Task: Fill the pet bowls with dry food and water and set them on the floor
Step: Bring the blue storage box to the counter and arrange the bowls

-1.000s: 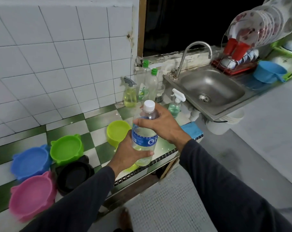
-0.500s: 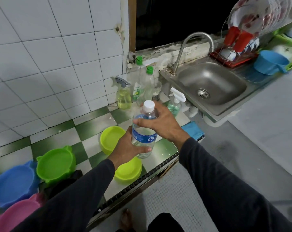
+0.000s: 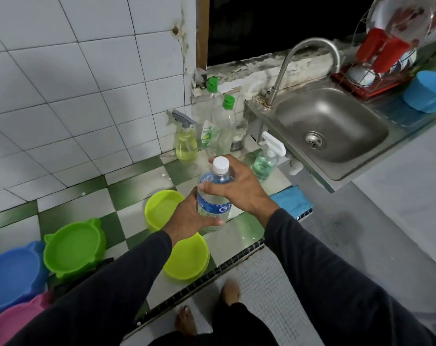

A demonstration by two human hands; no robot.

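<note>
Plastic bowls crowd the left end of the green-and-white checked counter point(image 3: 127, 193): a pink bowl point(image 3: 14, 323) at the front left corner, a blue bowl point(image 3: 12, 273) just behind it, then a green bowl point(image 3: 73, 248) with small ears on its rim. Further right stand two yellow-green bowls, one point(image 3: 162, 208) towards the middle of the counter and one point(image 3: 187, 258) at the front edge. All five look empty, light and stiff, so each should lift easily by its rim; once filled with water, two hands under the base would be steadier.

Above the counter's front edge, between the two yellow-green bowls, the left hand point(image 3: 187, 216) wraps round the lower body of a clear water bottle point(image 3: 213, 196), held upright. The right hand point(image 3: 239, 188) curls round its shoulder, just under the white cap point(image 3: 220, 165), which is still on. The bottle seems largely full, so fairly heavy, and thin-walled; squeezing it after uncapping could make it spurt. The labelled middle is the firmest place to hold.

Spray and soap bottles point(image 3: 207, 131) stand at the back of the counter, and a steel sink point(image 3: 331, 126) lies to the right.
</note>
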